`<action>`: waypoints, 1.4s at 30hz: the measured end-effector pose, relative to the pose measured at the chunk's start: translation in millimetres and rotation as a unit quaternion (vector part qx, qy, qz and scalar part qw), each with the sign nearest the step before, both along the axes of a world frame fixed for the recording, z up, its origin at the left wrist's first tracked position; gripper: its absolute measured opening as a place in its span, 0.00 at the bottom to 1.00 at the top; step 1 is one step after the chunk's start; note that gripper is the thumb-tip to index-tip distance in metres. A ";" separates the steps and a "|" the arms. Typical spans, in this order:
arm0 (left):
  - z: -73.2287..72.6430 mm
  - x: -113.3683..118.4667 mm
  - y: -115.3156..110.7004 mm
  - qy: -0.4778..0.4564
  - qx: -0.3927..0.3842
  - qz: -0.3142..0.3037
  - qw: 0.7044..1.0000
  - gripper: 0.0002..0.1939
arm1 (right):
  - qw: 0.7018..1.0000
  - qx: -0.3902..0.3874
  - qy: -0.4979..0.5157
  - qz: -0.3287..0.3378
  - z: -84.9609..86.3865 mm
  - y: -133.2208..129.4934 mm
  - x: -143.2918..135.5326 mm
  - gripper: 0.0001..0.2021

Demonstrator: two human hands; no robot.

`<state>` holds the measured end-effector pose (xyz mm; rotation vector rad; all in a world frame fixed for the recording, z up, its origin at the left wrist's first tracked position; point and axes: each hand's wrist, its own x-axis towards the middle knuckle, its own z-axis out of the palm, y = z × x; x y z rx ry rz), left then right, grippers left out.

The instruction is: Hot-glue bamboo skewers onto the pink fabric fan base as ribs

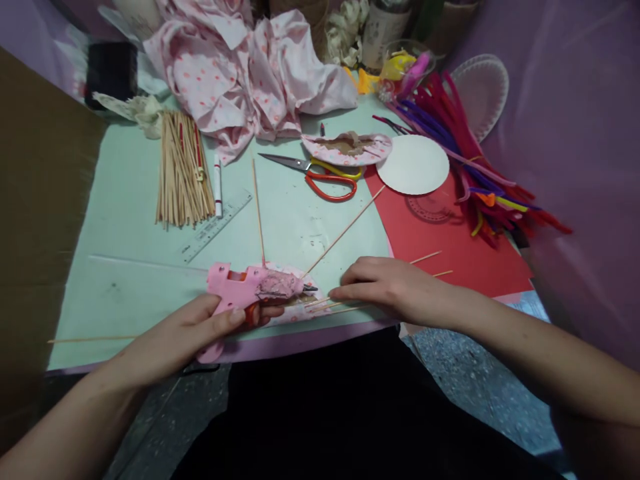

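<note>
1. We look down on a pale green bench (135, 287), its near edge close to the person's lap.
2. At the back we find crumpled pink cloth (280, 73), dotted in red and orange.
3. At right, we see a red sheet (480, 273) beneath a white disc (415, 164).
4. Near the front edge we spot the left hand (200, 330), wrapped around a handle, and the right hand (380, 283), fingers bent over thin sticks (425, 258); whether those fingers grip or merely press, we cannot tell.
5. In the left hand we see the glue gun (235, 285), above the bench's front. Its barrel runs left to right, nozzle aimed at the right hand; its handle slants toward the person. We note a pink body, orange trigger, metal tip, and a crusted, wrinkled patch near the nose.
6. Partly hidden below the gun, we make out a dotted pink fabric piece (280, 321).
7. Farther back, we observe scissors (330, 179) with red and yellow handles, blades pointing left.
</note>
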<state>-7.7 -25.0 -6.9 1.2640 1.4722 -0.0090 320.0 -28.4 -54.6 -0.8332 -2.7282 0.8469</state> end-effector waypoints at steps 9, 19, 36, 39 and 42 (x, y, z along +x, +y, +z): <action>4.2 2.2 -2.6 0.036 0.027 0.002 0.999 0.22 | 1.000 0.000 -0.002 0.013 1.0 -0.6 -2.2 0.15; -3.5 -2.8 -2.0 0.028 0.015 0.003 0.999 0.28 | 1.000 0.008 -0.024 0.006 -0.5 -4.7 -3.9 0.16; 1.3 2.2 -0.7 0.036 -0.001 0.001 0.999 0.22 | 0.999 -0.014 -0.034 -0.013 -0.5 -7.3 -6.3 0.15; -4.0 -1.4 0.1 0.030 -0.010 0.008 0.999 0.23 | 0.999 -0.019 -0.032 -0.014 -1.5 -6.5 -6.1 0.15; -8.1 -4.3 -0.4 0.023 -0.007 0.016 1.000 0.25 | 0.999 -0.021 -0.025 -0.007 0.2 -4.3 -4.2 0.16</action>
